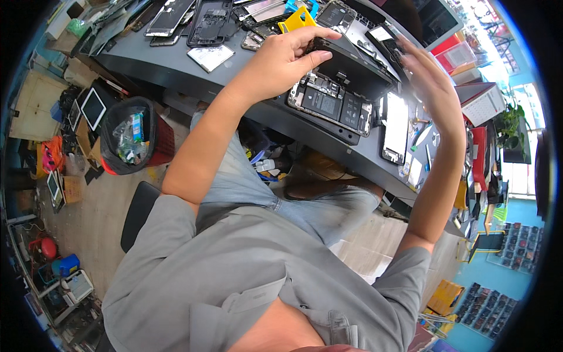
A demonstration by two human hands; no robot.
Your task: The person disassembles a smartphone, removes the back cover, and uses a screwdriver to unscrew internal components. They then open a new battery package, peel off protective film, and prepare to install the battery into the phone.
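Observation:
An opened phone (319,101) with exposed black batteries and circuit board lies near the desk's front edge, its dark screen assembly (358,70) raised above it. My left hand (284,61) grips the screen assembly's upper-left corner between thumb and index finger. My right hand (434,91), blurred by motion, is at the right of the raised screen, beside a long dark part (384,42); whether it holds anything cannot be made out. Just right of the open phone lies another phone piece with a white lit-looking face (394,123). A yellow holder (296,20) stands behind my left fingers.
Phone shells (206,23) and several parts crowd the desk (141,61), with a silver plate (211,57) at left. A lined red bin (158,146) stands on the floor at left. Red folders, a plant (513,120) and clutter line the right side.

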